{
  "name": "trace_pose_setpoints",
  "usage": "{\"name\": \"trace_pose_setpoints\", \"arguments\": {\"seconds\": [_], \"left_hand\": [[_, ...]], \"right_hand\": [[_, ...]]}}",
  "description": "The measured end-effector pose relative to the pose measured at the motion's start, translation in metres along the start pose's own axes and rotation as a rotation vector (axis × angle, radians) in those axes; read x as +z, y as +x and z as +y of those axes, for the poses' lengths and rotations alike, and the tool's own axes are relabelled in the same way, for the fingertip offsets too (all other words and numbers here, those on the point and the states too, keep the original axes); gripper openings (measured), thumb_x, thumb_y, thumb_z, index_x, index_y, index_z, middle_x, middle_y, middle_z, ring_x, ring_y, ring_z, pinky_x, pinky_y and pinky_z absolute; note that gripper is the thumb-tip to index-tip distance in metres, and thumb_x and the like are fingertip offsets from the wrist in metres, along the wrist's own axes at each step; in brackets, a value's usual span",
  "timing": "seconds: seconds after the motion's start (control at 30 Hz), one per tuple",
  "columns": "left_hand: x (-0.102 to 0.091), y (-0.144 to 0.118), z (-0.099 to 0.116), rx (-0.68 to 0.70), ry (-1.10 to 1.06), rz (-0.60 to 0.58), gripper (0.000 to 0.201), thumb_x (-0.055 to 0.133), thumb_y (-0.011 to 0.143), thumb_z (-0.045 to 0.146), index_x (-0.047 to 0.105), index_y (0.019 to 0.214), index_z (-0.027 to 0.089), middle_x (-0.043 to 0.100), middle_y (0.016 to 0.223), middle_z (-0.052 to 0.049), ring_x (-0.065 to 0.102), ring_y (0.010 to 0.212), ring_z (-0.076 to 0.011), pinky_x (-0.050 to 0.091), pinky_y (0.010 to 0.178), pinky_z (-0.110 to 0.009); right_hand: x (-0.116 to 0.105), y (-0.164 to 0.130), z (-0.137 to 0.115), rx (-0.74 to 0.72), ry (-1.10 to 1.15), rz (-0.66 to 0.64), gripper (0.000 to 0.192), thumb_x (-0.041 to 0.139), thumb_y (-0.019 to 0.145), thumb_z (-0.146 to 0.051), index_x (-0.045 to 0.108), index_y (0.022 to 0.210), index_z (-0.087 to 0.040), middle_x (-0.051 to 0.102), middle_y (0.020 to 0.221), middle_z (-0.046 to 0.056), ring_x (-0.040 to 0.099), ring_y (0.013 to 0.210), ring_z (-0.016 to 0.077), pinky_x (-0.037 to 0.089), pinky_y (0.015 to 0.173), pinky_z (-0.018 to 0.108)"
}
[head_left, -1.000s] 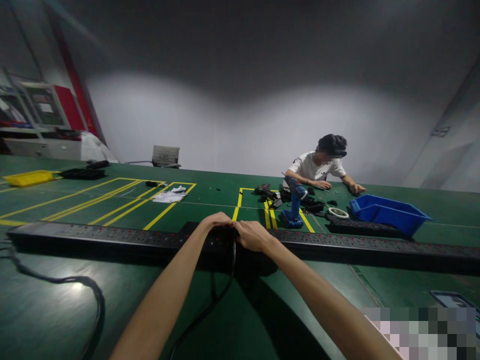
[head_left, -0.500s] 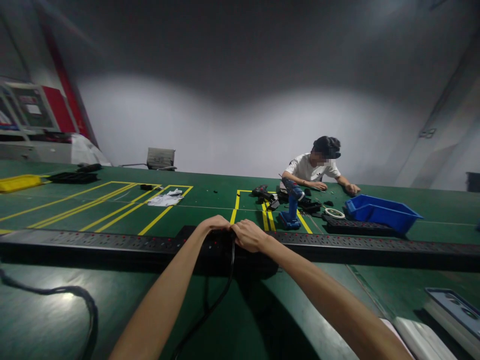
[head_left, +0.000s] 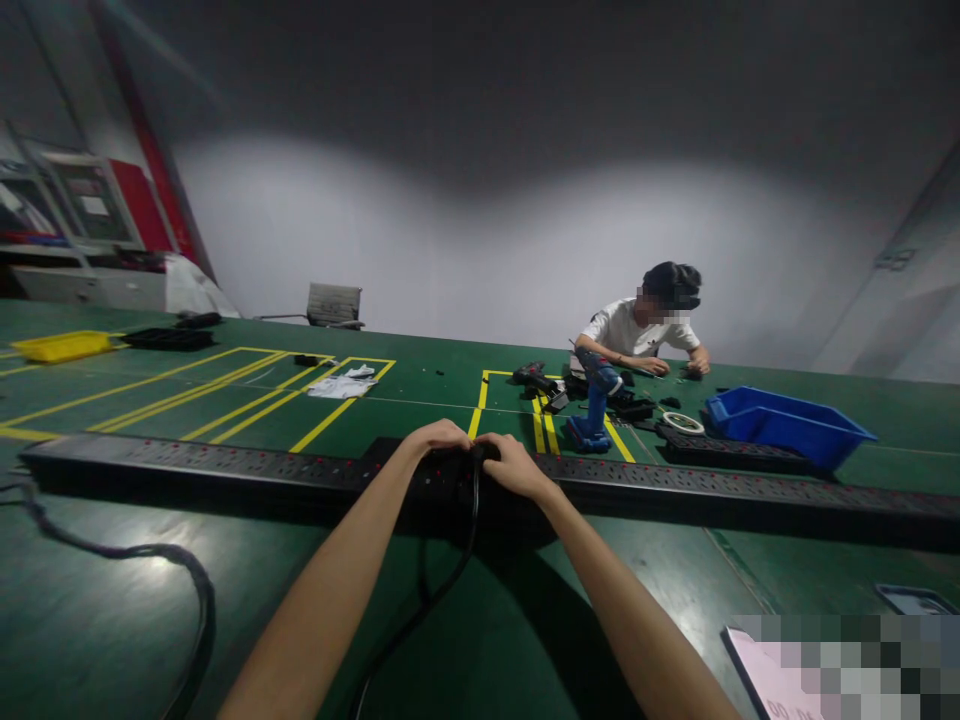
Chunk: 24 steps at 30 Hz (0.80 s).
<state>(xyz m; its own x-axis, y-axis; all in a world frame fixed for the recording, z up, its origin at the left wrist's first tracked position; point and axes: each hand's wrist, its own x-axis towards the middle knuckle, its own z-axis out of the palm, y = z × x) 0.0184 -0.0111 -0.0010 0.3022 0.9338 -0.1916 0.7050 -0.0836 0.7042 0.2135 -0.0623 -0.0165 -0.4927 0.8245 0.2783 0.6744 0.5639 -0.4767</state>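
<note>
Mid-frame, the right hand (head_left: 514, 468) pinches the upper end of a black cable (head_left: 475, 515) between its fingers; the left hand (head_left: 439, 439) curls just beside it, its grip too hidden to tell. Beneath them, a long black power strip (head_left: 225, 466) spans the frame's lower middle. A blue cordless drill (head_left: 595, 408) stands right of center.

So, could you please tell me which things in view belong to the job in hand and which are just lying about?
Seemingly in the job:
black cable, between the hands
long black bar

Apparently just lying about:
blue drill
blue bin
yellow tray
white papers
</note>
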Motion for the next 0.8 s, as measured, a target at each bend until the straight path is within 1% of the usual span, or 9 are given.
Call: {"name": "trace_pose_setpoints", "arguments": {"seconds": [0.07, 0.13, 0.23, 0.3, 0.4, 0.53, 0.63, 0.73, 0.8], "left_hand": [[0.000, -0.001, 0.002, 0.000, -0.021, -0.014, 0.027, 0.062, 0.059, 0.028, 0.076, 0.080, 0.018, 0.072, 0.085, 0.000, 0.060, 0.082, -0.0171, 0.042, 0.067, -0.020], [-0.001, -0.002, 0.003, -0.016, -0.018, -0.010, 0.024, 0.063, 0.059, 0.029, 0.075, 0.077, 0.018, 0.072, 0.083, 0.000, 0.060, 0.080, -0.0172, 0.042, 0.066, -0.021], [-0.001, -0.002, 0.004, -0.063, 0.001, 0.011, 0.023, 0.065, 0.059, 0.034, 0.074, 0.072, 0.017, 0.069, 0.073, 0.000, 0.058, 0.074, -0.0172, 0.041, 0.062, -0.022], [0.000, -0.001, 0.003, -0.087, 0.005, 0.017, 0.023, 0.065, 0.058, 0.035, 0.073, 0.069, 0.017, 0.068, 0.068, 0.000, 0.057, 0.070, -0.0167, 0.039, 0.060, -0.023], [0.002, 0.003, 0.000, -0.094, 0.001, 0.016, 0.023, 0.064, 0.057, 0.034, 0.072, 0.069, 0.016, 0.065, 0.065, 0.001, 0.055, 0.067, -0.0156, 0.038, 0.058, -0.022], [0.002, 0.009, -0.006, -0.085, 0.008, 0.009, 0.021, 0.062, 0.058, 0.034, 0.069, 0.067, 0.016, 0.061, 0.063, 0.002, 0.052, 0.064, -0.0142, 0.036, 0.056, -0.022], [0.002, 0.012, -0.009, -0.067, 0.001, 0.003, 0.019, 0.061, 0.058, 0.033, 0.067, 0.065, 0.016, 0.059, 0.061, 0.002, 0.050, 0.062, -0.0129, 0.035, 0.056, -0.022], [0.003, 0.013, -0.011, -0.067, 0.007, 0.013, 0.017, 0.060, 0.057, 0.032, 0.065, 0.062, 0.016, 0.058, 0.060, 0.002, 0.049, 0.061, -0.0125, 0.034, 0.055, -0.022], [0.003, 0.013, -0.011, -0.070, 0.014, 0.019, 0.018, 0.060, 0.057, 0.032, 0.066, 0.062, 0.016, 0.059, 0.061, 0.002, 0.050, 0.062, -0.0129, 0.034, 0.055, -0.022]], "right_hand": [[0.001, 0.003, 0.003, 0.043, 0.113, -0.005, 0.035, 0.043, 0.086, -0.019, 0.064, 0.114, -0.024, 0.065, 0.116, 0.001, 0.056, 0.107, 0.0181, 0.040, 0.091, 0.028], [0.001, 0.005, 0.004, 0.085, 0.177, 0.013, 0.032, 0.040, 0.091, -0.028, 0.066, 0.109, -0.023, 0.066, 0.113, 0.001, 0.058, 0.105, 0.0185, 0.042, 0.091, 0.029], [0.003, 0.006, 0.003, 0.106, 0.220, 0.040, 0.035, 0.048, 0.090, -0.047, 0.068, 0.105, -0.022, 0.069, 0.107, 0.003, 0.060, 0.100, 0.0201, 0.044, 0.087, 0.030], [0.003, 0.005, 0.001, 0.089, 0.254, 0.050, 0.038, 0.051, 0.088, -0.051, 0.068, 0.104, -0.021, 0.069, 0.105, 0.003, 0.062, 0.097, 0.0197, 0.044, 0.086, 0.030], [0.001, 0.000, -0.002, 0.049, 0.265, 0.066, 0.036, 0.053, 0.088, -0.049, 0.068, 0.105, -0.021, 0.069, 0.103, 0.003, 0.062, 0.095, 0.0188, 0.044, 0.087, 0.030], [-0.004, -0.005, -0.008, -0.019, 0.196, 0.070, 0.031, 0.055, 0.087, -0.043, 0.067, 0.106, -0.022, 0.069, 0.105, 0.003, 0.061, 0.098, 0.0194, 0.042, 0.090, 0.031], [-0.008, -0.006, -0.009, -0.036, 0.152, 0.046, 0.028, 0.051, 0.089, -0.034, 0.065, 0.111, -0.023, 0.067, 0.109, 0.002, 0.059, 0.103, 0.0194, 0.041, 0.091, 0.031], [-0.009, -0.007, -0.008, -0.063, 0.098, -0.003, 0.038, 0.057, 0.082, -0.025, 0.058, 0.121, -0.023, 0.065, 0.114, 0.003, 0.057, 0.105, 0.0202, 0.040, 0.092, 0.032], [-0.009, -0.008, -0.007, -0.098, 0.050, -0.006, 0.049, 0.065, 0.077, -0.025, 0.055, 0.125, -0.023, 0.063, 0.117, 0.005, 0.056, 0.105, 0.0219, 0.040, 0.090, 0.032]]}}
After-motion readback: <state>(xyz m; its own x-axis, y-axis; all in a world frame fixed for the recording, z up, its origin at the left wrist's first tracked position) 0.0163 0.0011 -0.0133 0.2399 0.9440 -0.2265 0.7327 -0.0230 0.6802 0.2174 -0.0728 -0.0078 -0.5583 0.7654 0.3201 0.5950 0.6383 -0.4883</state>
